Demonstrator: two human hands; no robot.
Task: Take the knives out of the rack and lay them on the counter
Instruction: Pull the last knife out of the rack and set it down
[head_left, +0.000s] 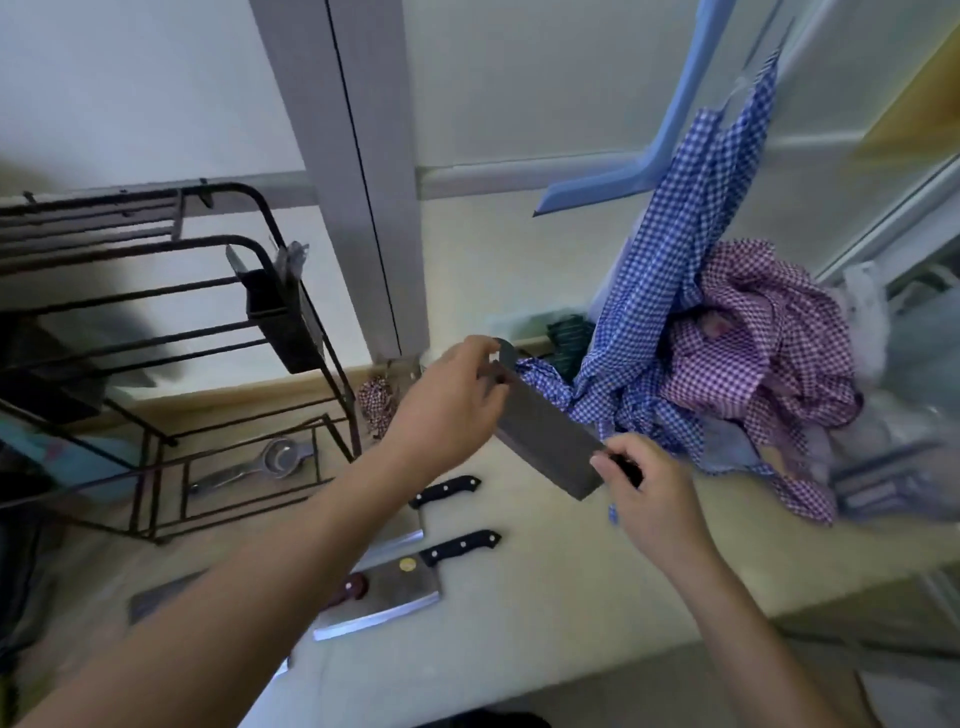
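Observation:
A broad dark cleaver (545, 441) hangs in the air above the pale counter (545, 582). My right hand (644, 493) grips its black handle. My left hand (452, 400) pinches the far end of the blade. Below, two cleavers lie flat on the counter, one with a black riveted handle (447, 489) half hidden under my left forearm, the other (389, 597) nearer me with a gold sticker on its blade. Beside it lies a reddish-brown handle (350, 590), and a dark blade (161, 597) shows left of my forearm. The black wire rack (249, 291) stands at the left.
A metal squeezer (260, 465) lies in the rack's lower frame. Blue and purple checked cloths (727, 338) are heaped at the back right of the counter, close to the held cleaver. A grey window post (363, 182) rises behind, and the counter's front edge runs below my right arm.

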